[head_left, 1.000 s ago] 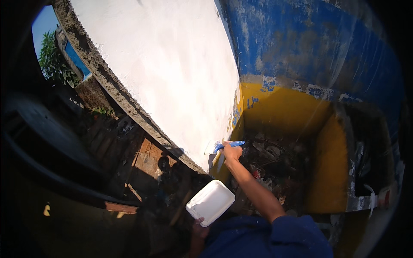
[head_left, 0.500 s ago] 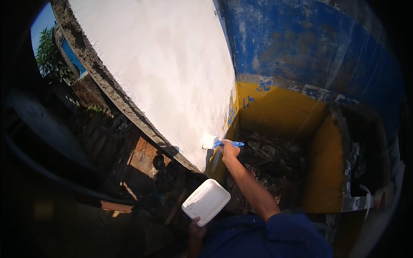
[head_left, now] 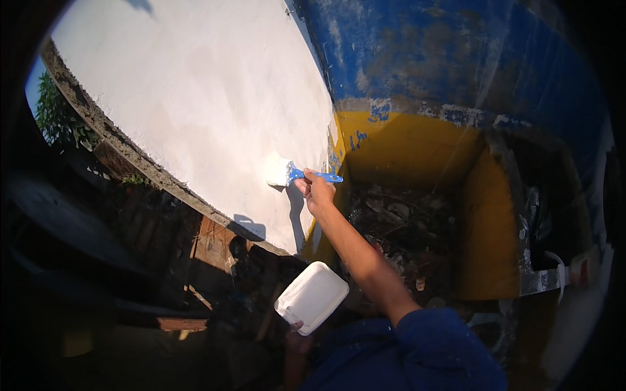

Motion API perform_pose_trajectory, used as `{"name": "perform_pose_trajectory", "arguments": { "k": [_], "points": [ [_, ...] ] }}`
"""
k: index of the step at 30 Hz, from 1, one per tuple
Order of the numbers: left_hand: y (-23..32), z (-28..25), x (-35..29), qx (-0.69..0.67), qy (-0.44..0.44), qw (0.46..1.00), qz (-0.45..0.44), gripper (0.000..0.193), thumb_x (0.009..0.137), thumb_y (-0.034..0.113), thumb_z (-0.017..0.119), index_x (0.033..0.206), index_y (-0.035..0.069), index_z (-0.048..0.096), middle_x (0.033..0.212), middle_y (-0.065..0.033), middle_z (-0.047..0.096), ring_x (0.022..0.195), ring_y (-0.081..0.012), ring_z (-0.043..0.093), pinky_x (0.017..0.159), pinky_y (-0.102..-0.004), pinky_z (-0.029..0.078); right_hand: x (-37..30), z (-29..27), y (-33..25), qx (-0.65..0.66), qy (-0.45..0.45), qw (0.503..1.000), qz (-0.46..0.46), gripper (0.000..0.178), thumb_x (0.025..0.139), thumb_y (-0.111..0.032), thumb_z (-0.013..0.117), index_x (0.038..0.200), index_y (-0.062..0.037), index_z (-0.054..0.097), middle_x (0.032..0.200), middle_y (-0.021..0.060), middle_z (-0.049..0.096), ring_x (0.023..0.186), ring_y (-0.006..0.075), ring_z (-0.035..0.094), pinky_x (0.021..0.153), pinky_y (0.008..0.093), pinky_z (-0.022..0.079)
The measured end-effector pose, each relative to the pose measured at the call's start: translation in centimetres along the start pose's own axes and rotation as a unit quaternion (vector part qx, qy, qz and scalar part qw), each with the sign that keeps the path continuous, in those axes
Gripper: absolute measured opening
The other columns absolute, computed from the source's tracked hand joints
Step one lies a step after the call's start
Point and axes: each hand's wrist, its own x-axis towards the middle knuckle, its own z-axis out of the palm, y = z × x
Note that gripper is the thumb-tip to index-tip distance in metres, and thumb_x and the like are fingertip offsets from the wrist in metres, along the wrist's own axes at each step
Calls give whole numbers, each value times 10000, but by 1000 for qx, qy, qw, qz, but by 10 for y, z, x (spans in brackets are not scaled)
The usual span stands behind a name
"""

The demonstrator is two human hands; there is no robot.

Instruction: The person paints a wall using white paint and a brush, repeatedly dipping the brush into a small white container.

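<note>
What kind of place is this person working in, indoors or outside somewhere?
Outdoors, most likely a yard or building site beside a wall being painted. The right hand holds a blue-handled brush against a sunlit white wall. A tree and sky show beyond the wall's rough edge, and rubble lies below.

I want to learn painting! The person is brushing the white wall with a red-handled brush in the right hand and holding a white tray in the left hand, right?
Nearly. The head view shows the brush has a blue handle, not red. The right hand does hold it against the white wall, and the left hand holds the white tray.
</note>
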Motion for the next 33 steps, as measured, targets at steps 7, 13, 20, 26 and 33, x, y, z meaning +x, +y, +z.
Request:
{"name": "perform_pose_trajectory", "arguments": {
  "k": [7,13,20,26,33],
  "points": [
    [-3,8,0,22,-12,999,25,719,678,55,587,1337,24,304,1262,-161,456,1181,-323,443,1008,-475,361,-28,-173,-12,-177,237,955,-40,150,799,-27,626,891,73,562,815,146,612,649,207,638,587,311,591],
    [-12,19,12,62,-22,998,-3,716,672,85,588,1328,-2,313,1247,-157,462,1174,-321,453,995,-453,385,-135,-143,-118,-229,85,959,-143,190,852,-120,613,916,50,555,768,117,612,639,176,631,581,276,564],
    [-23,45,28,112,-79,991,7,618,732,61,580,1292,-40,340,1203,-147,498,1130,-268,502,977,-409,409,-218,-126,-146,-599,-142,722,-316,105,818,-88,651,845,8,619,744,56,632,651,105,602,573,247,494],
    [-30,67,36,118,-74,990,-27,567,718,-48,592,1247,-40,390,1179,-131,525,1091,-243,538,970,-386,412,-230,-134,-123,-673,-135,651,-324,93,782,-77,675,813,1,634,720,82,657,624,148,641,572,267,492],
    [-37,71,30,121,-91,987,-49,591,723,-55,627,1262,-22,387,1190,-127,521,1100,-224,530,967,-368,411,-234,-139,-107,-696,-138,623,-330,85,775,-66,676,807,2,638,747,95,660,642,174,656,588,276,498]
  ]
}}
